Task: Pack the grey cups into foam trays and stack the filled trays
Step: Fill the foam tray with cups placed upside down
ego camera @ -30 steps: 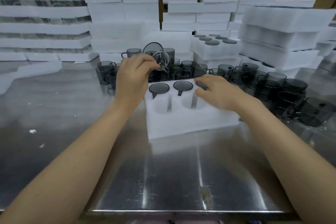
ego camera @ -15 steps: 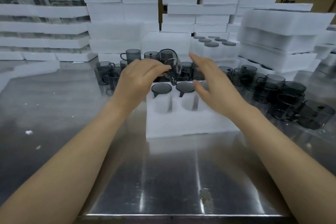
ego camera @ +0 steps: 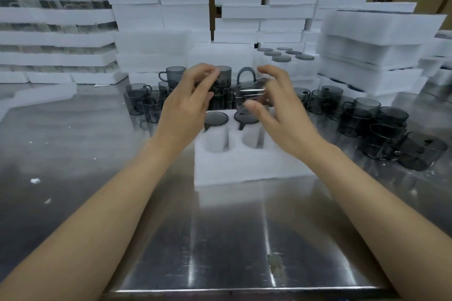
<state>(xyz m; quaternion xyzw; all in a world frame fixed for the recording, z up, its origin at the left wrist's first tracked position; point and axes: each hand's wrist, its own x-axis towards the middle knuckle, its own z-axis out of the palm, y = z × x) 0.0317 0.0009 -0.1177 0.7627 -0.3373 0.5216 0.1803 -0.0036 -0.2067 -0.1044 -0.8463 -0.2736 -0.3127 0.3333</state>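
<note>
The left hand (ego camera: 186,107) is curled by the loose cups (ego camera: 141,102) near the back of the table (ego camera: 73,154). I cannot tell if it holds one. The right hand (ego camera: 281,115) holds a grey cup (ego camera: 247,98), handle up, with just thumb and fingertips. It is over the back of the foam tray (ego camera: 244,168) in the middle of the table. The cup could slip and hit the packed cups (ego camera: 216,118) below.

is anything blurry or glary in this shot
Head view: the left hand, right hand and the grey cup between them are motion-blurred; the steel table throws streaky glare up front; wide-angle distortion bows the foam stacks at the frame edges.
</note>
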